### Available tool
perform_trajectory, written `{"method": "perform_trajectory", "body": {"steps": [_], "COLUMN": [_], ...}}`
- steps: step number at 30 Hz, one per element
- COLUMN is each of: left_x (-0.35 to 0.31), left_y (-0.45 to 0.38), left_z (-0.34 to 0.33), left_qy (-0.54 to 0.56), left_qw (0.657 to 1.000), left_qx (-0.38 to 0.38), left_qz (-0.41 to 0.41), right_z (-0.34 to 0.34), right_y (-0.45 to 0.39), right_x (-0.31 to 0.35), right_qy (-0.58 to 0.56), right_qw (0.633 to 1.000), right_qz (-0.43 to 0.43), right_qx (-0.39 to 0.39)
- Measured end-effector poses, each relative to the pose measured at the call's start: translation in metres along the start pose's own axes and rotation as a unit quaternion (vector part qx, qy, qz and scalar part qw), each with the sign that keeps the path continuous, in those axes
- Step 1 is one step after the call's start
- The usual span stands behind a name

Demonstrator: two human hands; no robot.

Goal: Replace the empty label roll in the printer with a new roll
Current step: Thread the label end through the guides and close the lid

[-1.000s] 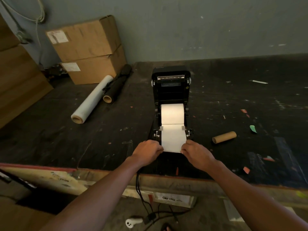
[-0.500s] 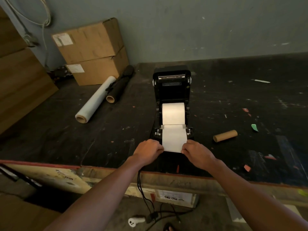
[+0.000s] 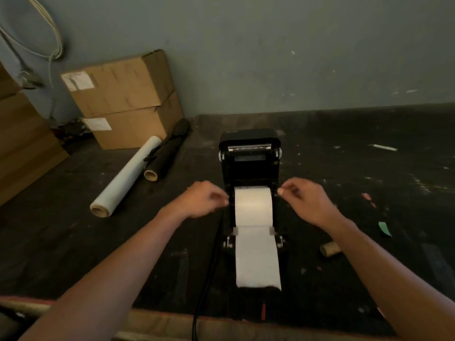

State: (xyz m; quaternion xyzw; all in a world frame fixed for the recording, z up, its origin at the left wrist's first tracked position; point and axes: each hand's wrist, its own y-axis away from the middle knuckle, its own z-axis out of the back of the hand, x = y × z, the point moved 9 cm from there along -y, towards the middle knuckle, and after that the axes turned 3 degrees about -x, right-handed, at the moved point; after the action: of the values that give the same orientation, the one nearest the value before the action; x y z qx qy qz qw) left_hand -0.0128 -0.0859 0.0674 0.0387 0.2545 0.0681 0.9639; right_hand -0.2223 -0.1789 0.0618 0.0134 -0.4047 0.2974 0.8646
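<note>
Both hands have left the front edge of the paper strip and moved up to the sides of the printer [image 3: 250, 156], level with the roll. Left hand [image 3: 202, 199] sits just left of the roll bay, fingers curled, fingertips close to the printer's left wall; blurred, so cannot tell if it pinches anything or just touches. Right hand [image 3: 306, 200] is just right of the bay, fingers curled with thumb and forefinger tips close together near the right wall; cannot tell whether it holds anything either. New label roll [image 3: 253, 205] is white and seated in the open printer's bay, between the two hands. Its paper strip [image 3: 257, 259] runs forward under the two small guides and out over the printer's front, lying flat, free end toward the table's near edge. Printer lid stands open, upright behind the roll. Empty cardboard core [image 3: 330, 249] lies on the dark table [image 3: 73, 242] right of the printer, partly hidden by the right forearm. A black cable [image 3: 209, 267] runs from the printer's left side down over the table edge. Far left: a clear film roll [image 3: 125, 177] and a black roll [image 3: 167, 153] lie side by side, with two stacked cardboard boxes [image 3: 123, 99] behind them against the wall. A green scrap [image 3: 384, 228] lies at right.
</note>
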Motion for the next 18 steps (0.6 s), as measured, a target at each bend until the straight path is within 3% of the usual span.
{"method": "perform_trajectory", "body": {"steps": [3, 6, 8, 13, 18], "left_x": [0.002, 0.01, 0.016, 0.035, 0.037], "left_y": [-0.04, -0.08, -0.11, -0.161, -0.169], "left_z": [0.074, 0.114, 0.12, 0.085, 0.054], "left_qy": [0.06, 0.089, 0.098, 0.174, 0.242], "left_qw": [0.979, 0.955, 0.958, 0.97, 0.959], "left_qx": [-0.195, -0.281, -0.268, -0.152, -0.119], "left_qz": [-0.006, -0.001, 0.015, 0.077, 0.087], "right_z": [0.033, 0.047, 0.044, 0.018, -0.006], "right_y": [-0.059, -0.108, -0.132, -0.161, -0.162], "right_x": [0.016, 0.024, 0.023, 0.0, -0.017], "right_qy": [-0.014, 0.01, 0.02, 0.024, -0.041], "right_qw": [0.998, 0.995, 0.995, 0.993, 0.987], "right_qz": [-0.01, -0.022, -0.037, -0.104, -0.155], "right_qx": [-0.067, -0.096, -0.093, -0.046, -0.002]}}
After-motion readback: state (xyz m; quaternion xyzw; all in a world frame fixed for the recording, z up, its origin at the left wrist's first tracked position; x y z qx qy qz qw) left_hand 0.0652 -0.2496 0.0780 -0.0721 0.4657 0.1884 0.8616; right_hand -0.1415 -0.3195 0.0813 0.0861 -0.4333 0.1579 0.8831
